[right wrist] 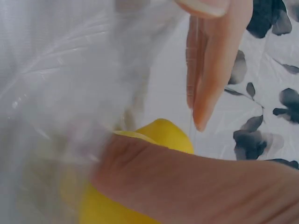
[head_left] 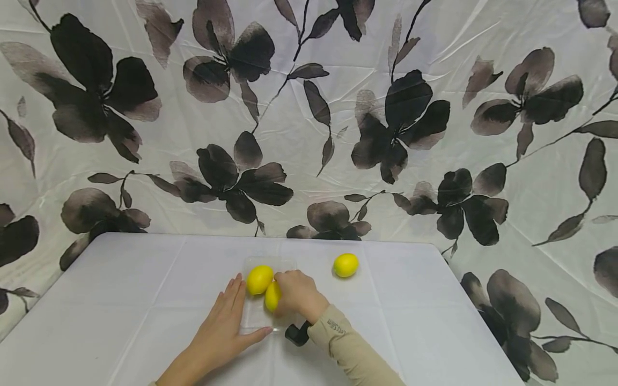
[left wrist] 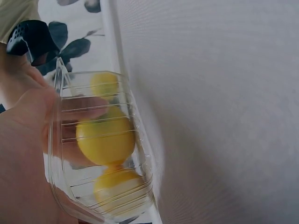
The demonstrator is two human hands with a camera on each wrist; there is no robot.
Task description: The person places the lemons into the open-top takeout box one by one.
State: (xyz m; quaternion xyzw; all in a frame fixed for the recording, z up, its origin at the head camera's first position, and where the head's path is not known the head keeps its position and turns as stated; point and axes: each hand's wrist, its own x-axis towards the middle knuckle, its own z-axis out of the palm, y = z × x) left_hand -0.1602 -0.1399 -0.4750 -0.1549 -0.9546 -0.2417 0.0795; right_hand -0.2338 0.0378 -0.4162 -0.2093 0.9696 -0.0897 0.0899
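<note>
A clear plastic container (head_left: pixel 255 319) lies on the white table, and one yellow lemon (head_left: pixel 259 279) sits inside it at the far left. My right hand (head_left: pixel 300 294) reaches into the container and grips a second lemon (head_left: pixel 272 297), right beside the first. In the right wrist view the thumb (right wrist: pixel 187 179) lies across the yellow skin. Along the container's left side, my left hand (head_left: pixel 221 323) rests with straight fingers, its thumb extended at the near edge. Through the ribbed wall (left wrist: pixel 140 140) in the left wrist view, the lemons (left wrist: pixel 106 140) show.
A third lemon (head_left: pixel 346 265) lies on the table (head_left: pixel 410 321) to the right of the container. A black strap piece (head_left: pixel 296 334) hangs at the right wrist. Behind the table's far edge hangs a white cloth (head_left: pixel 309 150) with dark flowers.
</note>
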